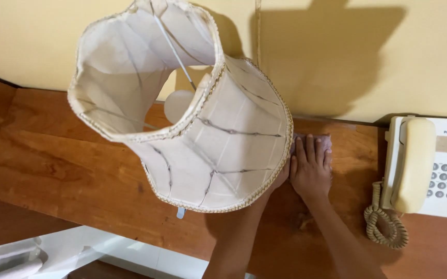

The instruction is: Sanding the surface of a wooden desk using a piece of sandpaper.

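**Right hand flat on cloth, lamp tipped over the desk**

Desk (79, 170): reddish-brown wood, fills most of frame, runs from 9 o'clock to 3 o'clock. Yellow wall (27, 36) behind it at 12 o'clock, with a big dark shadow cast at 1 o'clock.

Lampshade (182, 113): cream fabric on a wire frame with braided trim, tilted hard so its open top faces the camera, sitting centre to 11 o'clock. Bulb (178, 105) shows inside, round and white. Shade hides the lamp's base.

Telephone (430, 165): cream corded set at 3 o'clock, handset resting in its cradle, coiled cord hanging at 4 o'clock. Well apart from the hands.

Right hand (311, 170): just right of centre, palm down, fingers (308, 147) released and spread flat, pressing a pale cloth (322, 140) against the desk. Only the cloth's far edge shows past the fingertips, at 1 o'clock of the hand, just beside the shade's lower rim.

Left hand (281, 178): forearm comes up from 6 o'clock, hand mostly behind the shade rim; cannot tell whether those fingers are clenched or grasping anything.

Judgement on wiping well: keep the palm flat and pressure even, work along the grain, keep the tilted lamp steady so the shade stays off the cloth, and stay short of the phone cord.

White tiled floor (146, 253) shows below the desk edge at 7 o'clock.
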